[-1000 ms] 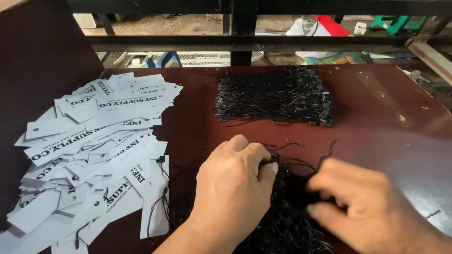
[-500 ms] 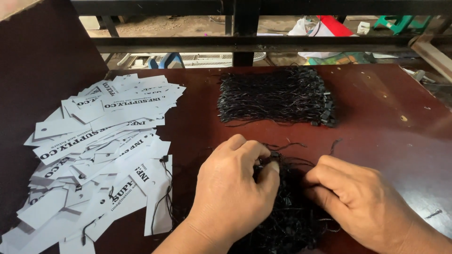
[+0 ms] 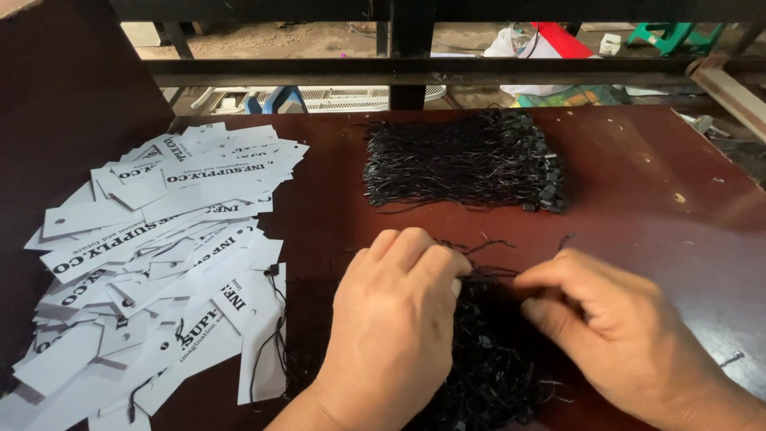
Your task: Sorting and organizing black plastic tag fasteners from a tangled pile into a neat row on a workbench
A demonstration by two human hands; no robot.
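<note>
Both hands work a loose tangle of black strings [image 3: 487,359] at 6 o'clock on the dark red surface [image 3: 638,175]. The left hand [image 3: 395,319] pins it, fingers together; the right hand [image 3: 618,327] pinches strands. A combed bundle [image 3: 463,164] lies at 12 o'clock, white tags [image 3: 152,255] at 9 o'clock.

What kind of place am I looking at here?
Probably a small workshop bench for stringing hang tags: a heap of white paper tags, bundles of black strings, and both hands working a string pile on a dark red table.
</note>
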